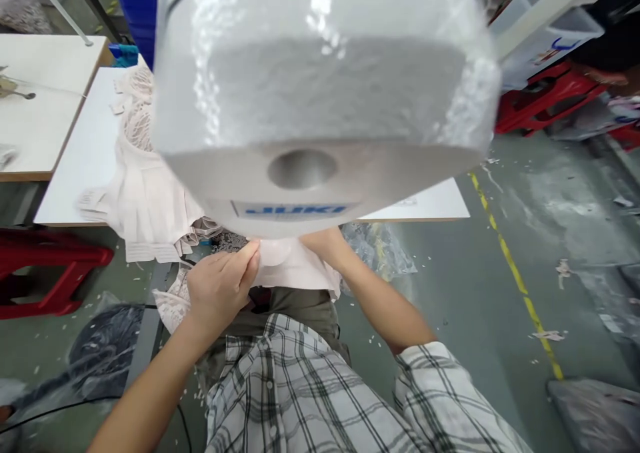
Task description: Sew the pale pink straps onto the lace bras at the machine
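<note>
A white JUKI sewing machine (320, 93) fills the upper middle of the head view and hides its own working area. Just below its front edge, my left hand (223, 279) is closed, thumb and fingers pinching the edge of a pale pink fabric piece (295, 269). The piece hangs over the table's near edge toward my lap. My right hand (323, 243) lies at the right of the same fabric; the machine head covers its fingers, so its grip cannot be seen. A lace part (175, 299) hangs beside my left wrist.
Pale pink garments with lace (145, 179) are heaped on the white table (75, 153) at left. Red stools (50, 273) stand at left and far right. A clear plastic bin (545, 39) is at upper right. Plastic bags and scraps lie on the floor.
</note>
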`<move>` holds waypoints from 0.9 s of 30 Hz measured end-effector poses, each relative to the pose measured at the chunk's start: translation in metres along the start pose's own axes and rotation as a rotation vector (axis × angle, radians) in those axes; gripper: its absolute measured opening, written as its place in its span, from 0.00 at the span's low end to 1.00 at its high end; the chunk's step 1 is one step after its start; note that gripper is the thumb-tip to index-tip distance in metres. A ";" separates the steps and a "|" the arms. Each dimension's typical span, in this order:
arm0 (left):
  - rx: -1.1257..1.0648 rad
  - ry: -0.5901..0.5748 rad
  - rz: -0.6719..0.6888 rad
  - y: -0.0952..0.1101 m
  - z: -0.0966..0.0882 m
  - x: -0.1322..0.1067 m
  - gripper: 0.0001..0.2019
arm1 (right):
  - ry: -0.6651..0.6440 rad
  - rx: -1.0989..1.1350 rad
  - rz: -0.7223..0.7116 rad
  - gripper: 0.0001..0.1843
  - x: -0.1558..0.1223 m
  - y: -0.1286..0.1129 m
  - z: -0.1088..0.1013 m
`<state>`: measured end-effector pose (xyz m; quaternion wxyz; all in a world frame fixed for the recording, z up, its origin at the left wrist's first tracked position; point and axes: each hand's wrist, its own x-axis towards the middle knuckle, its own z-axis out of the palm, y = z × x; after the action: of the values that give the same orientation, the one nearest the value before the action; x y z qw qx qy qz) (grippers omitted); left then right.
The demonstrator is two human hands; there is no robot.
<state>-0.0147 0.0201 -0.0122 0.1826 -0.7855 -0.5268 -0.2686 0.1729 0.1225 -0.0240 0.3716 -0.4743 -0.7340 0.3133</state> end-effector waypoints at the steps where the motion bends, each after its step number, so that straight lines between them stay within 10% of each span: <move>1: -0.001 -0.004 0.004 0.000 0.000 0.000 0.09 | 0.005 0.013 0.025 0.05 0.000 -0.001 0.000; 27: -0.067 -0.111 0.058 0.019 0.000 0.016 0.11 | 0.075 0.114 0.031 0.09 -0.007 0.003 -0.027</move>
<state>0.0082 0.0248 -0.0023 0.1345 -0.8197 -0.5039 -0.2368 0.1985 0.1203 -0.0142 0.4204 -0.4751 -0.6930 0.3426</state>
